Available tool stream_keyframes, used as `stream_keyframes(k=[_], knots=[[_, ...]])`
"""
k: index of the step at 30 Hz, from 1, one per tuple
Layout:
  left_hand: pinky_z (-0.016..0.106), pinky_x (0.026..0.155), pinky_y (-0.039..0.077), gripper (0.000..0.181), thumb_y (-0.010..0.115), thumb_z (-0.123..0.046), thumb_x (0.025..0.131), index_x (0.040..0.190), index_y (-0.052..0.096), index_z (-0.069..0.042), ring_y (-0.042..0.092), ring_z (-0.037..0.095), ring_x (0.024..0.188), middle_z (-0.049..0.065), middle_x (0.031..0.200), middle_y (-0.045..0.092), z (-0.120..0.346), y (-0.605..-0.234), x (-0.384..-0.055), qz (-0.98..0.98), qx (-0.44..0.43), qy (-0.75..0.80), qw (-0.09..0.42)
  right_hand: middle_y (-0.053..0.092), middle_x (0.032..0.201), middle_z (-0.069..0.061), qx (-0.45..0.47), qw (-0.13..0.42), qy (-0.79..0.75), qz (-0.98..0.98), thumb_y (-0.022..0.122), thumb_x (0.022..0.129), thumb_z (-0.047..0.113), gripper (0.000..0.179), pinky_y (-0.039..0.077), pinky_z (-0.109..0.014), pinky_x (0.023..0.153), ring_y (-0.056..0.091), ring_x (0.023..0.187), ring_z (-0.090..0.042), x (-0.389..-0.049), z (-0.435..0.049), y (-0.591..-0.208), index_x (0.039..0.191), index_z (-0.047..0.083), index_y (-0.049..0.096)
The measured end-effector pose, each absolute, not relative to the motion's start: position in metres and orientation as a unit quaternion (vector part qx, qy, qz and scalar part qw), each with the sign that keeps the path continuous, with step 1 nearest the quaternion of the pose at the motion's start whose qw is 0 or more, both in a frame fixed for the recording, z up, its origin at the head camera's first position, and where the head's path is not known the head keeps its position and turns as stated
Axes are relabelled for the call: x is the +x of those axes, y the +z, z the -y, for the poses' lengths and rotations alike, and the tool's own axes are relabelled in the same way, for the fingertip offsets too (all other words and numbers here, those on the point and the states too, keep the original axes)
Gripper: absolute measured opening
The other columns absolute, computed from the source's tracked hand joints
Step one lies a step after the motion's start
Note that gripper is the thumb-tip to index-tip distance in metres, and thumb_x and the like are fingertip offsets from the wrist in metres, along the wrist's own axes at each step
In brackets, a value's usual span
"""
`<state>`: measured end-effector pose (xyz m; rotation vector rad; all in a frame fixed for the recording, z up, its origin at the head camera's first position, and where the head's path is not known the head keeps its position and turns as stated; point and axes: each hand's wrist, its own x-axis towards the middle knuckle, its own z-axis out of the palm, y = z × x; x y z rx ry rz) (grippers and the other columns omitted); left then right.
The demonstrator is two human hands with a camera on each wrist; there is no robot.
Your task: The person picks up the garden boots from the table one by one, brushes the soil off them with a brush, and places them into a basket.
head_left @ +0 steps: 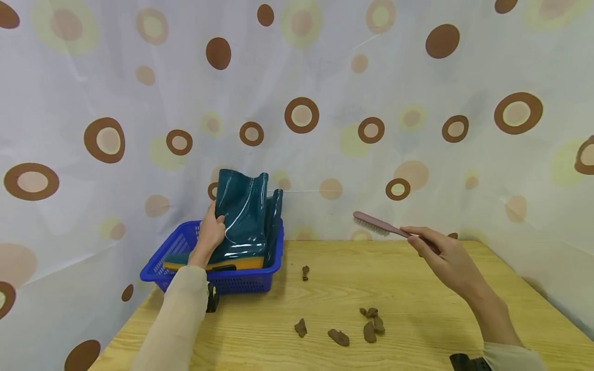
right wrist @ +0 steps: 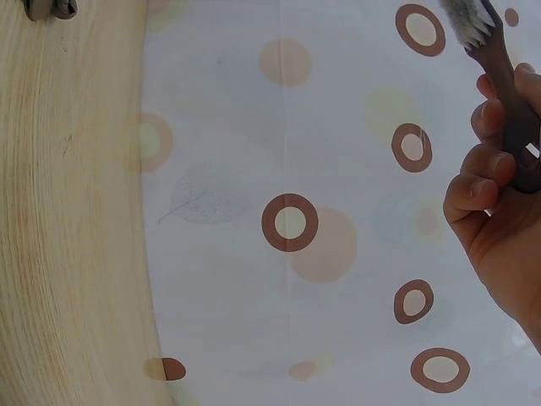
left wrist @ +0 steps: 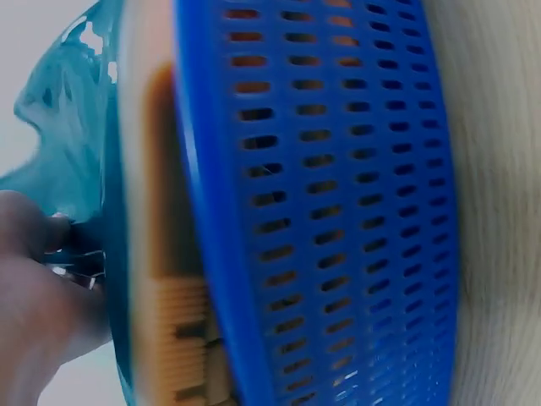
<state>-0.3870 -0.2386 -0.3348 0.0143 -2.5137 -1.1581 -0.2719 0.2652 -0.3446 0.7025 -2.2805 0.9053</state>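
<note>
A glossy dark green rubber boot (head_left: 241, 216) with a yellow-orange sole stands in a blue perforated plastic basket (head_left: 241, 283) at the left. My left hand (head_left: 211, 232) grips this boot at the back of its foot part, thumb on the near side and the other fingers hidden behind. A second green boot (head_left: 274, 226) shows just to its right, mostly covered. In my right hand (head_left: 447, 257) is a pinkish-brown brush (head_left: 377, 222) with pale bristles, held up above the table by its handle. The right wrist view shows fingers (right wrist: 473, 193) curled round that handle.
Several brown clay-like lumps (head_left: 339, 337) lie scattered on the wooden table (head_left: 417, 330), right of the basket. A white curtain (head_left: 325, 154) with brown and beige circles hangs behind and along both sides of the table.
</note>
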Motion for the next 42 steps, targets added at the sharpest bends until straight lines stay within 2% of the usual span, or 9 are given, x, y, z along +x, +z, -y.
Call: stream_keyframes(k=[8, 13, 17, 24, 30, 33, 36, 42], knots=[[0.060, 0.122, 0.015, 0.068, 0.035, -0.003, 0.101, 0.157, -0.004, 0.002, 0.018, 0.046, 0.149, 0.029, 0.162, 0.013, 0.240, -0.356, -0.388, 0.922, 0.017, -0.369, 0.120, 0.060, 0.086, 0.005, 0.258, 0.284, 0.333, 0.861, 0.048, 0.106, 0.020, 0.033, 0.040, -0.024, 0.061, 0.050, 0.070, -0.009, -0.272, -0.265, -0.346, 0.136, 0.021, 0.061], [0.061, 0.121, 0.016, 0.067, 0.037, -0.007, 0.103, 0.157, -0.001, 0.004, 0.020, 0.048, 0.148, 0.031, 0.161, 0.014, 0.240, -0.359, -0.389, 0.928, 0.030, -0.351, 0.117, 0.059, 0.084, 0.002, 0.254, 0.281, 0.328, 0.866, 0.046, 0.106, 0.021, 0.033, 0.038, -0.025, 0.060, 0.048, 0.066, -0.009, -0.271, -0.264, -0.346, 0.135, 0.018, 0.061], [0.062, 0.120, 0.017, 0.068, 0.039, -0.010, 0.103, 0.157, 0.001, 0.003, 0.020, 0.048, 0.147, 0.031, 0.160, 0.015, 0.240, -0.359, -0.388, 0.933, 0.041, -0.336, 0.127, 0.054, 0.081, 0.002, 0.258, 0.283, 0.328, 0.864, 0.045, 0.107, 0.021, 0.032, 0.033, -0.026, 0.055, 0.039, 0.058, -0.010, -0.273, -0.265, -0.346, 0.133, 0.015, 0.062], [0.064, 0.117, 0.026, 0.065, 0.045, -0.013, 0.101, 0.157, 0.014, 0.003, 0.031, 0.050, 0.141, 0.034, 0.155, 0.026, 0.239, -0.362, -0.387, 0.940, 0.023, -0.309, 0.144, 0.051, 0.080, 0.005, 0.261, 0.287, 0.322, 0.864, 0.044, 0.107, 0.020, 0.031, 0.030, -0.028, 0.051, 0.032, 0.054, -0.010, -0.274, -0.266, -0.346, 0.132, 0.015, 0.062], [0.065, 0.116, 0.025, 0.059, 0.045, -0.013, 0.101, 0.154, 0.026, 0.001, 0.033, 0.049, 0.140, 0.031, 0.153, 0.032, 0.238, -0.362, -0.385, 0.943, 0.024, -0.290, 0.160, 0.053, 0.080, 0.005, 0.264, 0.286, 0.317, 0.865, 0.043, 0.107, 0.019, 0.030, 0.029, -0.027, 0.049, 0.030, 0.050, -0.009, -0.273, -0.265, -0.346, 0.131, 0.014, 0.061], [0.065, 0.115, 0.027, 0.054, 0.045, -0.012, 0.100, 0.152, 0.034, 0.000, 0.036, 0.049, 0.139, 0.030, 0.152, 0.036, 0.237, -0.362, -0.384, 0.942, 0.016, -0.278, 0.186, 0.053, 0.080, 0.005, 0.264, 0.285, 0.317, 0.865, 0.043, 0.107, 0.018, 0.028, 0.028, -0.027, 0.048, 0.029, 0.048, -0.009, -0.273, -0.263, -0.345, 0.128, 0.015, 0.062], [0.065, 0.111, 0.034, 0.048, 0.046, -0.010, 0.100, 0.148, 0.043, -0.002, 0.041, 0.048, 0.135, 0.028, 0.149, 0.040, 0.235, -0.363, -0.382, 0.938, 0.000, -0.277, 0.210, 0.053, 0.078, 0.006, 0.267, 0.278, 0.323, 0.865, 0.043, 0.107, 0.017, 0.027, 0.028, -0.027, 0.048, 0.029, 0.048, -0.008, -0.273, -0.262, -0.346, 0.127, 0.015, 0.061], [0.059, 0.105, 0.044, 0.039, 0.050, -0.012, 0.101, 0.139, 0.055, -0.005, 0.050, 0.043, 0.128, 0.023, 0.140, 0.051, 0.226, -0.368, -0.378, 0.938, -0.026, -0.278, 0.207, 0.054, 0.077, 0.007, 0.275, 0.255, 0.330, 0.866, 0.041, 0.108, 0.018, 0.028, 0.031, -0.026, 0.047, 0.031, 0.049, -0.007, -0.275, -0.259, -0.349, 0.129, 0.012, 0.059]])
